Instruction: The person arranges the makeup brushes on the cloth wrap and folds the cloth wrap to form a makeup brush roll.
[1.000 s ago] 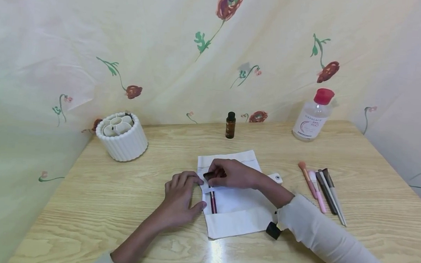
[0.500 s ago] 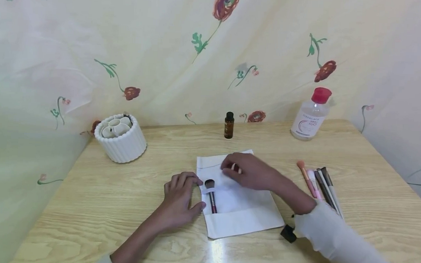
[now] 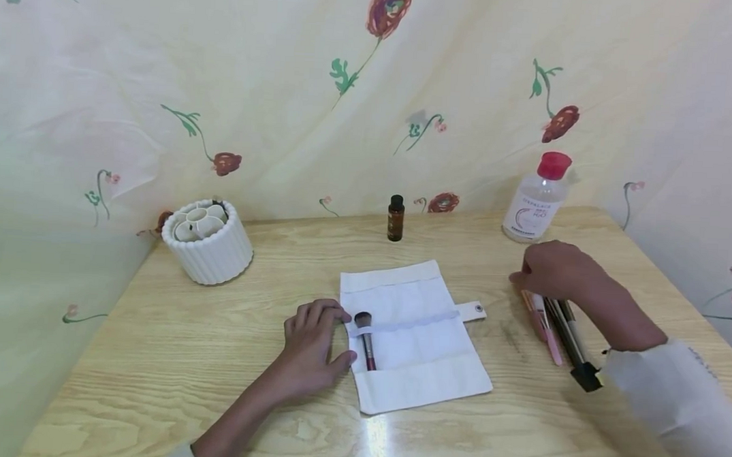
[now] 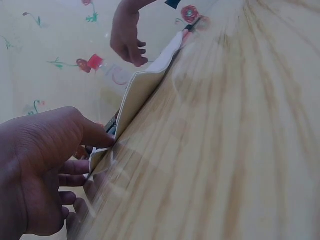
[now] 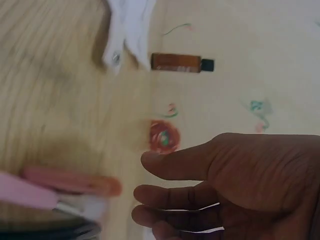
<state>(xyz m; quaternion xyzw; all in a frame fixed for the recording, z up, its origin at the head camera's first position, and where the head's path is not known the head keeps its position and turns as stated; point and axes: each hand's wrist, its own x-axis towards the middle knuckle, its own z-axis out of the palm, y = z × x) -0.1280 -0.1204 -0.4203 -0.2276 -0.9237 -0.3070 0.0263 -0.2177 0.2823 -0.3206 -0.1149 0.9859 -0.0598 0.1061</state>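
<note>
A white fabric brush roll (image 3: 425, 343) lies unfolded on the table, its snap tab (image 3: 475, 311) to the right. One makeup brush (image 3: 368, 344) with dark bristles and a red handle end sits under the elastic band at its left side. My left hand (image 3: 315, 342) rests at the roll's left edge, fingertips and thumb touching it. Above the loose makeup brushes at the right is my right hand (image 3: 557, 269); in the right wrist view its fingers are extended with nothing between them. A pink-handled brush (image 5: 30, 192) and a coral-tipped brush (image 5: 75, 181) lie near those fingers.
A ribbed white holder (image 3: 214, 252) stands at the back left. A small brown bottle (image 3: 396, 219) is behind the roll. At the back right stands a clear bottle (image 3: 534, 212) with a red cap. Flowered cloth hangs behind the table.
My right hand has left the brush in the roll and moved right to above the loose brushes. My left hand has stayed at the roll's edge.
</note>
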